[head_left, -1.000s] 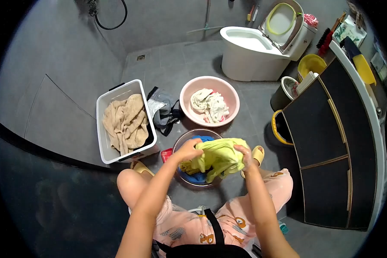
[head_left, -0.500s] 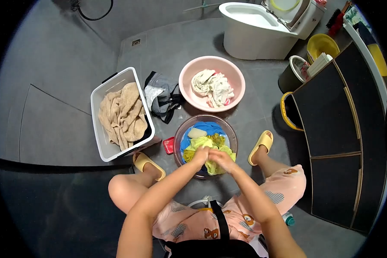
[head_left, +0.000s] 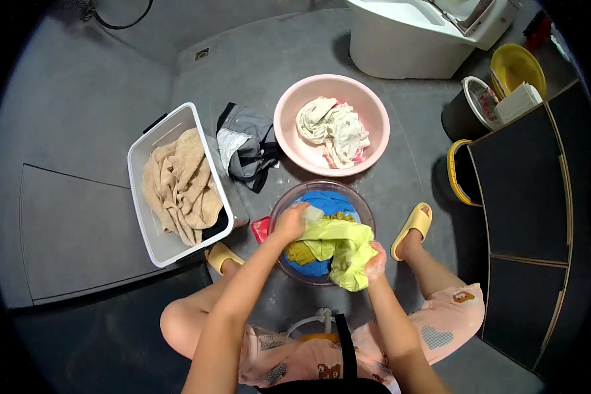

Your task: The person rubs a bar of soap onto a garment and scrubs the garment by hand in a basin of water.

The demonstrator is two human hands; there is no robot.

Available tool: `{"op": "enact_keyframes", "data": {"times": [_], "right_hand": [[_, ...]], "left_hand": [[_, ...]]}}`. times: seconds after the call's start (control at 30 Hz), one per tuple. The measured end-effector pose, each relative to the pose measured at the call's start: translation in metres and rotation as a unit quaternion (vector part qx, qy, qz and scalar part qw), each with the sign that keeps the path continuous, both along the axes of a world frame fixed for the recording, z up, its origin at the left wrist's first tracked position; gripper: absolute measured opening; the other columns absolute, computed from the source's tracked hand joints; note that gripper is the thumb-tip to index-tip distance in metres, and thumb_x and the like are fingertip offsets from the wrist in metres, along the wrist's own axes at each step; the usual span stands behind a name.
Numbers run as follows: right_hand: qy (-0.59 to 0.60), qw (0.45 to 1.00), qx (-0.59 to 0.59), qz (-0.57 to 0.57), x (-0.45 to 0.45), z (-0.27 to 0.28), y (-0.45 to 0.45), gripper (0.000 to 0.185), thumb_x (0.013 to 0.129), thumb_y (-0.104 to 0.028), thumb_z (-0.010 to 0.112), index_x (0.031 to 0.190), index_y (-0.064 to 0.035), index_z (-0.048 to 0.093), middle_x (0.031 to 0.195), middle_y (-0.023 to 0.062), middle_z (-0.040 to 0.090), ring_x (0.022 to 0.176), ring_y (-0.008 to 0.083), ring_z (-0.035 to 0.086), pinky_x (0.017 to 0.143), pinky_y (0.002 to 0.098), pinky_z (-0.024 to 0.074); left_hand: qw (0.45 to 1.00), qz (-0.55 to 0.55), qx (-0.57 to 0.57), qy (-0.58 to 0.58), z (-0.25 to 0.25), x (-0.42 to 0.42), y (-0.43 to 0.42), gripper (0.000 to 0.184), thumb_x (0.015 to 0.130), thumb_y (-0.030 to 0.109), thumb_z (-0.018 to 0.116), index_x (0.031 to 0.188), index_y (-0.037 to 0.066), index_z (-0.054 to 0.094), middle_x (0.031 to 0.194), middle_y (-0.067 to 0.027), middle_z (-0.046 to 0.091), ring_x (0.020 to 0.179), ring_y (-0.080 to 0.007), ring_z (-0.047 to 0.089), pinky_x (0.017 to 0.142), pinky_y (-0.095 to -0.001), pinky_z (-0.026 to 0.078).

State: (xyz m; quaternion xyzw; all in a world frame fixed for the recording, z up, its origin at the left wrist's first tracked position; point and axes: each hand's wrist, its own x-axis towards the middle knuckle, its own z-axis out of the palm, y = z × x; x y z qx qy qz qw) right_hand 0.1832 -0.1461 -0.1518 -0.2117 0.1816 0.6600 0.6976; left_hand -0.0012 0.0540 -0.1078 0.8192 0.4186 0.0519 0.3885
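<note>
A lime-green cloth garment (head_left: 341, 238) is stretched across a translucent brownish basin (head_left: 275, 205), between my two hands. My left hand (head_left: 291, 222) is closed at the garment's left end, its fingertips right beside a pale soap bar (head_left: 314, 213). Whether they touch the soap, I cannot tell. My right hand (head_left: 376, 261) grips the bunched right end, which hangs over the basin's near right rim. Beneath lie blue cloth (head_left: 325, 199) and olive-yellow cloth (head_left: 300, 253), both looking wet.
Beyond the basin stands a pink basin (head_left: 285, 108) with white cloth in it. To the left are a white bin (head_left: 138, 190) holding a beige towel, and a grey and black garment (head_left: 249, 148) on the floor. A red dish (head_left: 261, 230) sits beside the basin. Dark cabinets (head_left: 519, 203) line the right.
My hands, together over the basin before, have moved apart. The lime-green garment is now lifted and spread between them, and my left hand has come up beside the soap. The view has shifted slightly.
</note>
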Motion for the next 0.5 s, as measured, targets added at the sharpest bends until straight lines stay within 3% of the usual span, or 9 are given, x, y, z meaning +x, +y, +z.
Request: {"op": "enact_keyframes", "data": {"times": [0.07, 0.13, 0.23, 0.27, 0.37, 0.4, 0.43, 0.5], "right_hand": [[-0.012, 1.000, 0.000, -0.016, 0.010, 0.055, 0.008, 0.054, 0.073, -0.028, 0.048, 0.118, 0.0025, 0.046, 0.115, 0.0210, 0.052, 0.101, 0.0364, 0.052, 0.090, 0.0465, 0.0398], [-0.031, 0.999, 0.011, -0.018, 0.023, 0.074, 0.017, 0.055, 0.074, -0.028, 0.047, 0.121, 0.0008, 0.043, 0.116, 0.0205, 0.051, 0.105, 0.0367, 0.050, 0.092, 0.0473, 0.0378], [0.013, 0.999, -0.032, -0.035, 0.032, 0.069, 0.025, 0.050, 0.079, -0.025, 0.045, 0.121, 0.0015, 0.043, 0.115, 0.0200, 0.052, 0.103, 0.0358, 0.051, 0.091, 0.0466, 0.0387], [-0.004, 0.999, -0.037, -0.015, 0.029, 0.064, 0.027, 0.049, 0.079, -0.027, 0.047, 0.119, 0.0018, 0.045, 0.113, 0.0200, 0.053, 0.101, 0.0354, 0.052, 0.090, 0.0461, 0.0401], [-0.086, 0.995, -0.038, 0.029, 0.014, 0.035, 0.028, 0.044, 0.079, -0.028, 0.052, 0.111, 0.0026, 0.049, 0.108, 0.0196, 0.055, 0.097, 0.0339, 0.054, 0.087, 0.0443, 0.0435], [-0.137, 0.989, -0.035, 0.030, 0.009, 0.026, 0.026, 0.041, 0.079, -0.026, 0.053, 0.109, 0.0029, 0.050, 0.107, 0.0192, 0.056, 0.097, 0.0330, 0.055, 0.086, 0.0437, 0.0441], [-0.191, 0.981, -0.030, 0.030, 0.009, 0.019, 0.024, 0.038, 0.079, -0.023, 0.054, 0.106, 0.0031, 0.051, 0.105, 0.0189, 0.056, 0.096, 0.0322, 0.055, 0.086, 0.0431, 0.0448], [-0.252, 0.968, 0.002, 0.007, 0.006, 0.015, 0.024, 0.046, 0.071, -0.026, 0.068, 0.100, 0.0043, 0.051, 0.103, 0.0185, 0.056, 0.095, 0.0305, 0.055, 0.086, 0.0438, 0.0457]], "left_hand": [[0.987, -0.109, 0.117, -0.008, -0.045, 0.001, 0.011, 0.046, 0.070, 0.004, 0.053, 0.116, 0.004, 0.048, 0.113, -0.0158, 0.053, 0.104, -0.0322, 0.050, 0.089, -0.0387, 0.039], [0.948, -0.216, 0.233, -0.018, -0.072, 0.004, 0.019, 0.050, 0.068, 0.002, 0.053, 0.118, 0.006, 0.046, 0.115, -0.0136, 0.052, 0.108, -0.0321, 0.047, 0.091, -0.0399, 0.036], [0.951, -0.255, 0.149, 0.092, -0.084, 0.027, 0.016, 0.039, 0.072, 0.005, 0.048, 0.111, 0.007, 0.050, 0.106, -0.0141, 0.053, 0.097, -0.0324, 0.051, 0.085, -0.0399, 0.039], [0.957, -0.239, 0.146, 0.081, -0.100, 0.029, 0.016, 0.034, 0.068, 0.007, 0.054, 0.102, 0.007, 0.052, 0.099, -0.0133, 0.054, 0.094, -0.0319, 0.051, 0.080, -0.0383, 0.040], [0.994, -0.064, 0.074, 0.054, -0.088, 0.024, 0.003, 0.036, 0.064, 0.010, 0.060, 0.098, 0.007, 0.051, 0.098, -0.0153, 0.056, 0.093, -0.0339, 0.053, 0.078, -0.0405, 0.042], [0.997, 0.068, -0.029, -0.022, -0.093, 0.022, -0.003, 0.038, 0.063, 0.017, 0.063, 0.096, 0.005, 0.049, 0.097, -0.0170, 0.055, 0.095, -0.0337, 0.053, 0.078, -0.0423, 0.042], [0.986, 0.152, -0.067, 0.017, -0.097, 0.016, -0.011, 0.038, 0.064, 0.017, 0.063, 0.097, 0.005, 0.048, 0.098, -0.0180, 0.055, 0.095, -0.0341, 0.053, 0.078, -0.0428, 0.043], [0.936, 0.310, -0.140, 0.094, -0.094, 0.009, -0.022, 0.039, 0.066, 0.018, 0.063, 0.098, 0.004, 0.046, 0.099, -0.0201, 0.055, 0.096, -0.0348, 0.053, 0.077, -0.0436, 0.044]]}}
